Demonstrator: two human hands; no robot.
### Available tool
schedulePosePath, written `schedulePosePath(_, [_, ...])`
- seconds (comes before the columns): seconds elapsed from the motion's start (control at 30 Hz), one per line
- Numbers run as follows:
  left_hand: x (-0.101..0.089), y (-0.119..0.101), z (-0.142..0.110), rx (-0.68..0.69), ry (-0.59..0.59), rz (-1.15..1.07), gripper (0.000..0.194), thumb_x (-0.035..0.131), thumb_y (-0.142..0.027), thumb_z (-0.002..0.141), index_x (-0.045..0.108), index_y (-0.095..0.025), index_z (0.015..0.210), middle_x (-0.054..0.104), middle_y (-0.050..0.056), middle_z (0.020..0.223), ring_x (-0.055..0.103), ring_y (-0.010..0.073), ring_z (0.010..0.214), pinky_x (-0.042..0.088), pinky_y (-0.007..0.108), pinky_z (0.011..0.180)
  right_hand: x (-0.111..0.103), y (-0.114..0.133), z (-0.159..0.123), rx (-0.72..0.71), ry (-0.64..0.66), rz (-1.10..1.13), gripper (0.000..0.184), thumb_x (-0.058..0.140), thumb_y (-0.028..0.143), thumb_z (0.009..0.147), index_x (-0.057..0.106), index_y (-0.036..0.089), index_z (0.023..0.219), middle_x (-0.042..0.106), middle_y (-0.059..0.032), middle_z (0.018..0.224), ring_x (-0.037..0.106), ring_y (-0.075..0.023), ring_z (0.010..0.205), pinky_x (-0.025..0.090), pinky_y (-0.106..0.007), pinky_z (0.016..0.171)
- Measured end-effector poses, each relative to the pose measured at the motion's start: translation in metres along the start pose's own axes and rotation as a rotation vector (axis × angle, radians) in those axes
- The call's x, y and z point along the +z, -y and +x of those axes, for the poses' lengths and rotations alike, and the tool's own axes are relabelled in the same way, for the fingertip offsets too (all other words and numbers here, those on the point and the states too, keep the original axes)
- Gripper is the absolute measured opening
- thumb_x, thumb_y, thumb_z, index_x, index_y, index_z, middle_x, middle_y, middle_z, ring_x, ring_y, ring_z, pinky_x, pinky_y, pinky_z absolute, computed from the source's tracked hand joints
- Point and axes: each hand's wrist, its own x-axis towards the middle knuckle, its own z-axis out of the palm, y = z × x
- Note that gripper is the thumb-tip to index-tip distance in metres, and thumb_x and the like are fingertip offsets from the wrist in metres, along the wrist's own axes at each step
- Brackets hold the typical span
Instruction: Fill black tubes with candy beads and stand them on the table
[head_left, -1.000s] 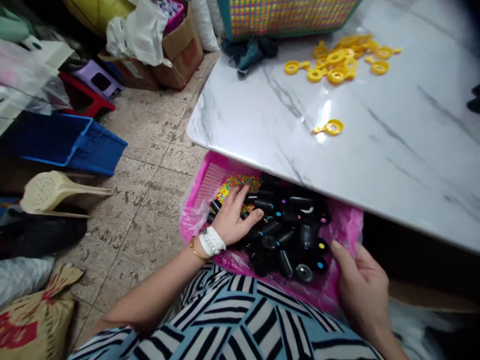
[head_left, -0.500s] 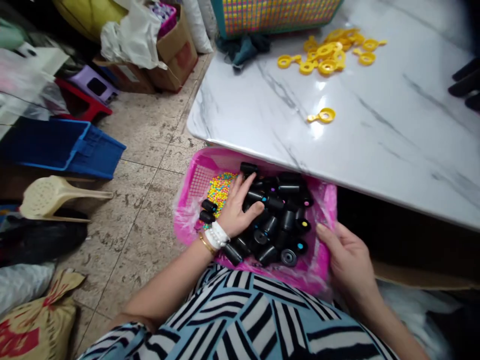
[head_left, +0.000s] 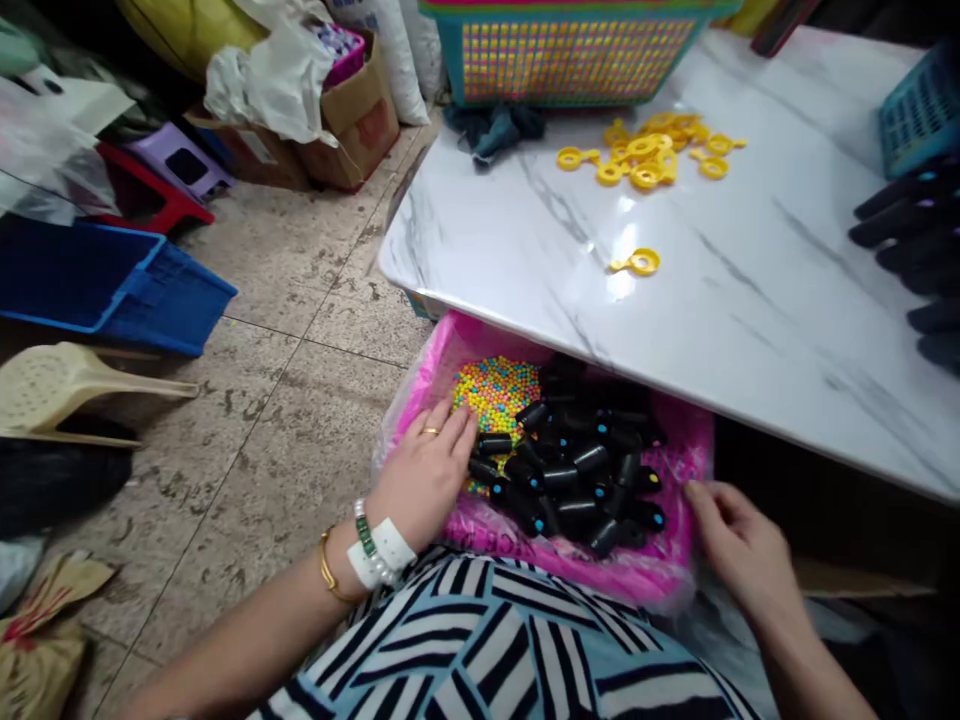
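Film-lined basket [head_left: 540, 562] | glossy cylinders [head_left: 577, 512], round beads [head_left: 496, 392] | left fingers [head_left: 454, 432] outstretched | right fingers [head_left: 703, 508] gripping rim [head_left: 703, 450]

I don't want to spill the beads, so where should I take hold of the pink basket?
Probably take the pink basket by the rim at both short ends, coming from left and right: it is longer side to side, and the table edge hides part of its far rim. A grip including the rim seems safer than one on the plastic lining alone.
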Motion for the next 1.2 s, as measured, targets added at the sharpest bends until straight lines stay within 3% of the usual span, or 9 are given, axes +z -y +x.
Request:
schedulePosePath(0.13, [0.0, -0.002, 0.005, -0.025, 0.195, 0.189, 0.035, 0.057, -0.016, 0.088, 0.062, -0.008, 0.122, 0.066, 0.019, 0.107, 0.06, 0.0365, 0.106, 0.051, 0.051, 0.089, -0.002, 0.065, -0.011, -0.648, -0.434, -0.311, 0.027, 0.063, 0.043, 0.088, 0.07, 0.019, 0.098, 0.068, -0.0086, 0.087, 0.062, -0.0252, 0.085, 0.051, -0.043, 0.085])
schedulePosePath(0.33, [-0.008, -0.005, 0.013, 0.009, 0.156, 0.058, 0.04, 0.072, -0.025, 0.079, 0.058, -0.008, 0.113, 0.061, 0.016, 0.102, 0.057, 0.035, 0.097, 0.051, 0.05, 0.086, 0.078, 0.146, -0.026, -1.278, 0.356, -0.338, 0.033, 0.063, 0.029, 0.092, 0.064, 0.018, 0.122, 0.067, -0.0123, 0.126, 0.053, -0.0309, 0.129, 0.044, -0.051, 0.11])
schedulePosePath(0.47, [-0.007, 0.002, -0.003, -0.077, 0.038, -0.144, 0.062, 0.07, -0.018, 0.082, 0.042, -0.008, 0.135, 0.058, 0.016, 0.112, 0.057, 0.0312, 0.104, 0.053, 0.046, 0.09, 0.089, 0.142, -0.011, -1.258, 0.695, -0.399, 0.026, 0.06, 0.028, 0.095, 0.065, 0.02, 0.119, 0.071, -0.0078, 0.12, 0.058, -0.0255, 0.123, 0.03, -0.056, 0.12])
schedulePosePath(0.57, [0.0, -0.002, -0.001, -0.113, 0.017, -0.237, 0.065, 0.073, -0.021, 0.081, 0.039, -0.012, 0.136, 0.058, 0.017, 0.119, 0.058, 0.0323, 0.109, 0.053, 0.048, 0.093, 0.072, 0.141, 0.001, -1.138, 0.642, -0.262, 0.018, 0.059, 0.026, 0.095, 0.067, 0.022, 0.11, 0.074, -0.005, 0.108, 0.065, -0.0211, 0.11, 0.035, -0.053, 0.116])
schedulePosePath(0.7, [0.011, -0.013, 0.023, -0.142, -0.109, -0.402, 0.058, 0.074, -0.033, 0.082, 0.042, -0.014, 0.127, 0.058, 0.015, 0.116, 0.059, 0.0328, 0.111, 0.053, 0.049, 0.095, 0.072, 0.157, 0.002, -0.878, 0.634, -0.062, 0.038, 0.068, 0.037, 0.088, 0.062, 0.021, 0.122, 0.072, -0.0059, 0.107, 0.068, -0.0195, 0.095, 0.055, -0.035, 0.088])
schedulePosePath(0.87, [0.01, -0.018, 0.035, -0.188, -0.325, -0.541, 0.071, 0.075, -0.028, 0.079, 0.036, -0.013, 0.137, 0.055, 0.016, 0.121, 0.057, 0.0305, 0.116, 0.051, 0.047, 0.1, 0.093, 0.168, 0.012, -0.561, 0.796, 0.16, 0.028, 0.067, 0.038, 0.086, 0.065, 0.019, 0.107, 0.064, 0.0028, 0.073, 0.06, -0.0123, 0.062, 0.049, -0.023, 0.058])
schedulePosePath(1.07, [0.012, -0.017, 0.016, 0.026, -0.044, -0.567, 0.065, 0.06, -0.033, 0.093, 0.034, -0.008, 0.147, 0.059, 0.021, 0.125, 0.06, 0.0305, 0.117, 0.053, 0.047, 0.099, 0.105, 0.166, 0.046, -0.932, 0.48, -0.095, 0.031, 0.063, 0.015, 0.077, 0.063, 0.019, 0.108, 0.07, -0.0081, 0.107, 0.066, -0.0232, 0.099, 0.054, -0.039, 0.091])
schedulePosePath(1.13, [0.012, -0.017, 0.012, 0.176, 0.031, -0.591, 0.06, 0.064, -0.035, 0.091, 0.045, -0.01, 0.142, 0.065, 0.018, 0.119, 0.065, 0.0288, 0.11, 0.056, 0.044, 0.095, 0.114, 0.164, 0.052, -1.041, 0.537, -0.222, 0.034, 0.059, 0.009, 0.076, 0.062, 0.017, 0.108, 0.069, -0.0116, 0.111, 0.066, -0.0251, 0.104, 0.053, -0.041, 0.094])
schedulePosePath(1.2, [0.008, -0.014, 0.009, 0.243, -0.107, -0.589, 0.045, 0.064, -0.031, 0.092, 0.056, -0.014, 0.132, 0.067, 0.016, 0.118, 0.064, 0.0271, 0.113, 0.055, 0.044, 0.098, 0.123, 0.161, 0.055, -1.086, 0.646, -0.257, 0.034, 0.058, 0.009, 0.078, 0.061, 0.017, 0.111, 0.069, -0.0117, 0.112, 0.067, -0.0242, 0.104, 0.055, -0.039, 0.092])
